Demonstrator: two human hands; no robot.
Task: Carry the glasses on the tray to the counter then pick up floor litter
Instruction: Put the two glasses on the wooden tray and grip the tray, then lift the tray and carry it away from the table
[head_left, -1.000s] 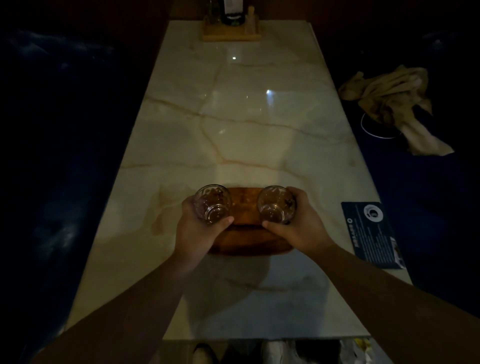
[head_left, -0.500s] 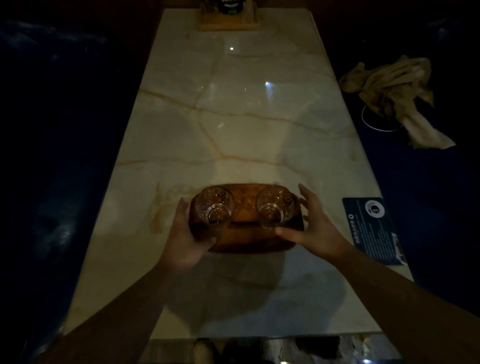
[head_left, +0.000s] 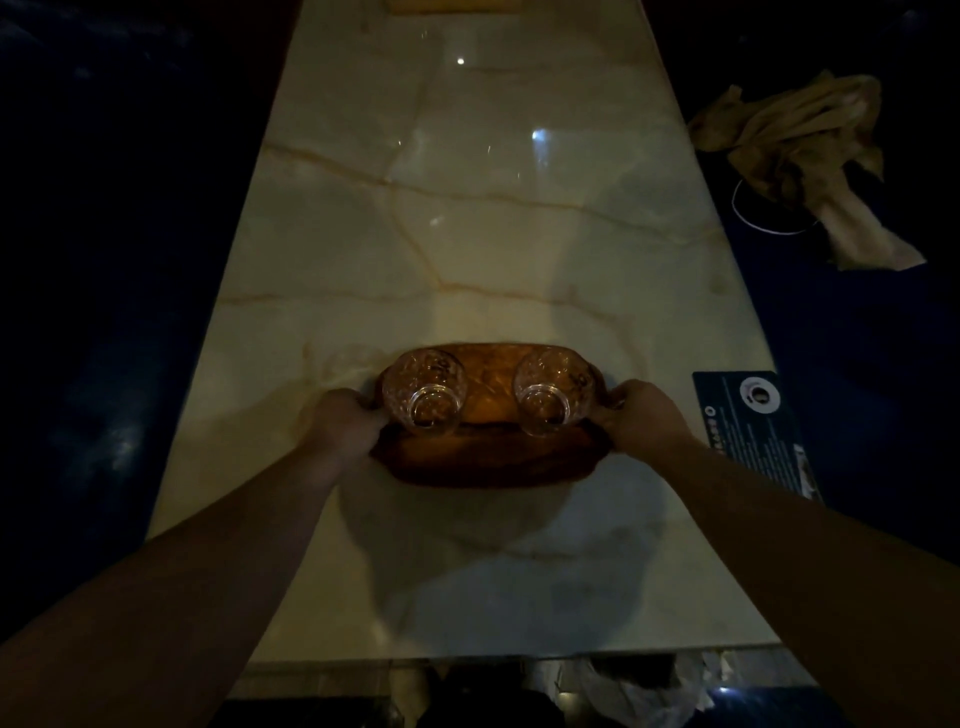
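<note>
A brown wooden tray is held over the near half of a pale marble table. Two clear patterned glasses stand upright on it, the left glass and the right glass. My left hand grips the tray's left end, fingers curled under its rim. My right hand grips the tray's right end the same way. A shadow falls on the table below the tray.
A dark blue card lies at the table's right edge near my right hand. A crumpled tan cloth rests on the dark seat to the right. Pale litter shows on the floor below the table's near edge.
My hands let go of the two glasses, moved outward to the tray's ends and closed on it. The tray has come slightly nearer and appears raised.
</note>
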